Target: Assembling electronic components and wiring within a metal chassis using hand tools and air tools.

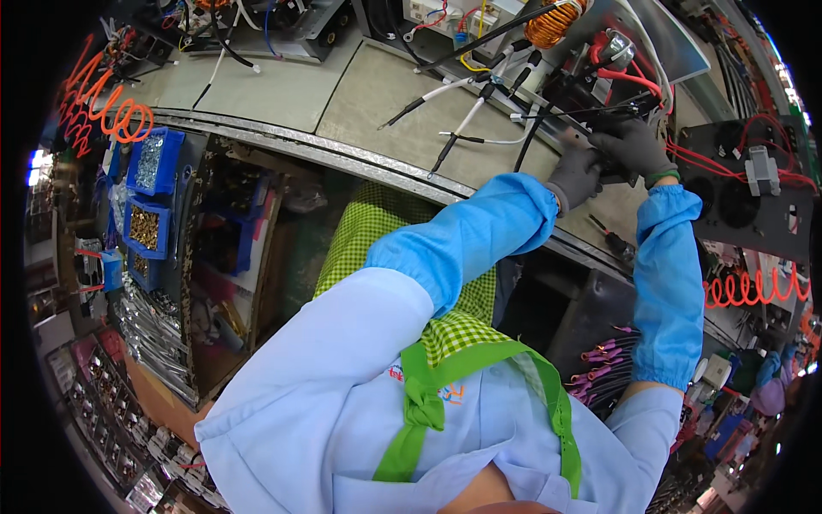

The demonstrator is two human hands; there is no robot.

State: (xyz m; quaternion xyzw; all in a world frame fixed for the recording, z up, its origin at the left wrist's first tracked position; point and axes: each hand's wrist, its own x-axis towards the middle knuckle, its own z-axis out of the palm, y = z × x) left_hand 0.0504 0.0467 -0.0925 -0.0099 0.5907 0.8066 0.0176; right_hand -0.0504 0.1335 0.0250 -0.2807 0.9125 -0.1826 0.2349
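Note:
Both hands wear dark grey gloves and sit close together at the near side of a wired electrical assembly on the bench. My left hand [576,177] is curled, its fingers closed at a dark part whose kind is hidden. Just right of it, my right hand [636,151] bends over the same dark part with its fingers drawn together; what they grip is covered. Thick red cables [632,79] loop above the right hand. Beyond stands an orange copper-wound coil [555,24], next to a silver round component [616,51]. White cables with black-sleeved ends [467,128] lie left of my hands.
The bench [377,94] has a metal front edge. Blue bins of small hardware [147,227] stand at the left, near a coiled orange hose [128,116]. At the right are a black panel with fans [745,184] and another orange coil hose [758,289]. Pink-tipped cables [604,360] hang below.

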